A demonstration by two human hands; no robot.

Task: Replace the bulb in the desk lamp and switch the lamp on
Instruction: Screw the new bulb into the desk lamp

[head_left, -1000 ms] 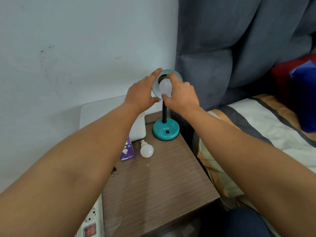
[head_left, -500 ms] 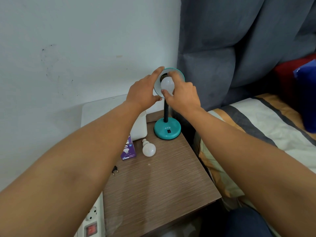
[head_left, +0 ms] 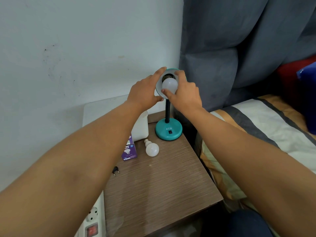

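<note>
A teal desk lamp stands at the back of the wooden bedside table, its round base carrying a small black switch. My left hand grips the left rim of the lamp shade. A white bulb sits in front of the dark socket inside the shade, and my right hand holds it with thumb below and fingers above. A second white bulb lies on the table beside a purple bulb box.
A white container stands left of the lamp base. A black plug lies near the table's left edge. A white power strip with a red switch is at lower left. The bed and grey headboard lie to the right.
My right hand's fingers have turned around the bulb at the socket; the thumb now sits lower on it. My left hand stays on the shade.
</note>
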